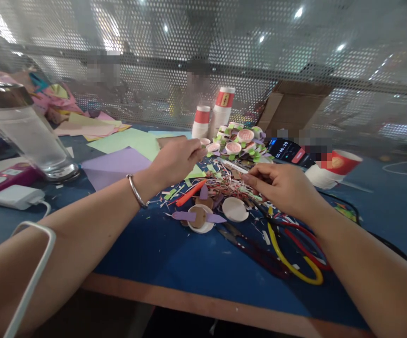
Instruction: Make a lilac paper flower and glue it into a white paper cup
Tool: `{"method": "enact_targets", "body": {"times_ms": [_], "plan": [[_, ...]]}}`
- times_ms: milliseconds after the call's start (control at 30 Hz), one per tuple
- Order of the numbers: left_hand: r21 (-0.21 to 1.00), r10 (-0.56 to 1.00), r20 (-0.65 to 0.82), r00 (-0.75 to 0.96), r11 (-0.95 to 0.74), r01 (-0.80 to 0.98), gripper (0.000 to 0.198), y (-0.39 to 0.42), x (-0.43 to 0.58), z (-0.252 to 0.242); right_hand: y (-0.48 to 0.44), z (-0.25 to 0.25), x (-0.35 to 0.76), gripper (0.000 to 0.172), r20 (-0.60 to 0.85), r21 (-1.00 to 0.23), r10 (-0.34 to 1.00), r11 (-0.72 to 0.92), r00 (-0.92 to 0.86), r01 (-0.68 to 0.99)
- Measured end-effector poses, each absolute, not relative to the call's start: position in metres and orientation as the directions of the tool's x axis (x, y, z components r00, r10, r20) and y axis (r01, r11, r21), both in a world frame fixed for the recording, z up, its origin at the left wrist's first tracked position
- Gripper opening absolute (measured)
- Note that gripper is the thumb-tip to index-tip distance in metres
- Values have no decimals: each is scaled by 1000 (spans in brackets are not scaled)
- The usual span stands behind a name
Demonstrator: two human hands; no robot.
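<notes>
My left hand (178, 160) reaches over the papers with its fingers closed together; what they hold, if anything, is hidden. Just beyond its fingertips lie small round paper-cup pieces with pink tops and green and purple tabs, in a pile (234, 148). My right hand (277, 184) is closed, thumb and fingers pinched on a slim white strip-like thing (232, 165) whose kind I cannot make out. Between the hands lie paper shreds (231, 182), an orange pen-like stick (191, 192), a white disc (235, 209) and a cup base with purple strips and a brown disc (199, 217).
Scissors with dark handles (256, 251) and a red-and-yellow handled pair (275, 239) lie near the front. Stacked paper cups (223, 105), a lit phone (289, 151), tipped cups (333, 168), a cardboard box (291, 105), purple paper (117, 165) and a water bottle (34, 136) surround them.
</notes>
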State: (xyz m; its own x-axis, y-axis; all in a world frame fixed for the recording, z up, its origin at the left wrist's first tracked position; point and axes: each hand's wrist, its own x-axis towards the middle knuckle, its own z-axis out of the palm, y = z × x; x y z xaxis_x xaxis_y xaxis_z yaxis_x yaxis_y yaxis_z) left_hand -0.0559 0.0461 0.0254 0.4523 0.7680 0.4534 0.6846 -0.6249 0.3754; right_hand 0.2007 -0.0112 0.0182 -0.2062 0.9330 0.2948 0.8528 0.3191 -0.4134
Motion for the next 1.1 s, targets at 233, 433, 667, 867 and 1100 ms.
{"method": "enact_targets", "body": {"times_ms": [233, 433, 667, 867, 1100], "plan": [[273, 834, 66, 548, -544, 794, 31, 39, -57, 27, -12, 22, 204, 33, 324, -379, 921, 337, -218, 862], [315, 781, -52, 623, -579, 752, 30, 31, -59, 29, -16, 25, 202, 31, 361, -369, 907, 353, -217, 860], [249, 799, -8, 601, -580, 775, 25, 26, -60, 34, -16, 25, 203, 28, 387, -361, 896, 364, -217, 859], [215, 794, -10, 608, -592, 777, 23, 24, -58, 34, -19, 27, 200, 26, 376, -375, 899, 368, -223, 851], [256, 796, 38, 605, -593, 764, 22, 24, -57, 33, -20, 28, 199, 27, 383, -347, 891, 382, -243, 856]]}}
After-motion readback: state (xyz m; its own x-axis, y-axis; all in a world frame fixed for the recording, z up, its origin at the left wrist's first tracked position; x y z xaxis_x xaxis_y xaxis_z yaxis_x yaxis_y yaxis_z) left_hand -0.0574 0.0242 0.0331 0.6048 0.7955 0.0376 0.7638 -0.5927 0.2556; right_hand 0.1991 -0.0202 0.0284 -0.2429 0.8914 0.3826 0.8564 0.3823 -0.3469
